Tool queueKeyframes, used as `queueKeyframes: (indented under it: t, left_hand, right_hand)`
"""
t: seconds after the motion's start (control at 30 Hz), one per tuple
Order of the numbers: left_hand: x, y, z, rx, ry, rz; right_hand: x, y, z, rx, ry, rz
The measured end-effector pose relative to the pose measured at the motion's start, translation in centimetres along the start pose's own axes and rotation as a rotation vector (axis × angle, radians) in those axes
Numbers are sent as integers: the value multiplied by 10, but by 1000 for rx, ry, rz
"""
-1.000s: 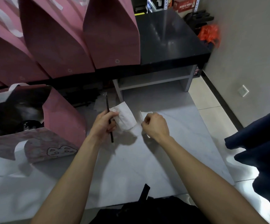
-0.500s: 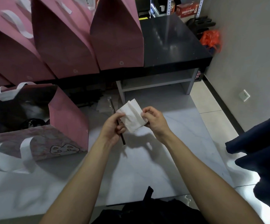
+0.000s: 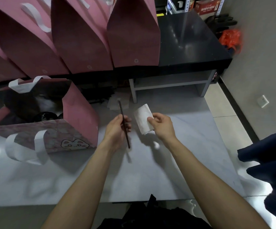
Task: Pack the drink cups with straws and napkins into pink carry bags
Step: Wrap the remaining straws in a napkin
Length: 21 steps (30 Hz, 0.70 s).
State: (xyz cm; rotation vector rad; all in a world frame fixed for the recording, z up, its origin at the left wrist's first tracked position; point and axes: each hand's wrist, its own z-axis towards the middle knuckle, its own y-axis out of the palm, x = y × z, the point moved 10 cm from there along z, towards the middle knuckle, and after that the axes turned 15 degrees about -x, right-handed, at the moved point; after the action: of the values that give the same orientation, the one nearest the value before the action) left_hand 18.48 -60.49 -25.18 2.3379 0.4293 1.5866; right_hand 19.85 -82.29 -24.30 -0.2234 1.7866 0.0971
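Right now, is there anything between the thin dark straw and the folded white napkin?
No. In the head view the thin dark straw in the left hand and the folded white napkin in the right hand are apart, with only bare pale tabletop below.

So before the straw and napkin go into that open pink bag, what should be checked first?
1. Straw held firm in the left hand: ok.
2. Napkin pinched in the right hand, folded: ok.
3. Open pink bag upright, mouth facing up: ok.
4. Bag handles out of the opening: ok, they hang at the rims.
5. Drink cup already inside: something dark is there; cannot tell.
6. Room beside it for both items: cannot tell, the interior is too dark.
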Motion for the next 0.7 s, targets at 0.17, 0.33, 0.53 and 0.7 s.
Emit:
queueKeyframes:
  t: [0.17, 0.33, 0.53, 0.7]
  left_hand:
    - [9, -13, -7, 144, 48, 61]
    - [37, -14, -23, 144, 167, 134]
    - [90, 5, -53, 76, 197, 349]
    - [192, 6, -111, -70, 352, 655]
  right_hand:
    - [-14, 44, -3, -150, -65, -132]
    - [-37, 76, -14, -273, -149, -109]
    - [-82, 71, -14, -180, -182, -229]
    - [-165, 71, -18, -157, -394, -130]
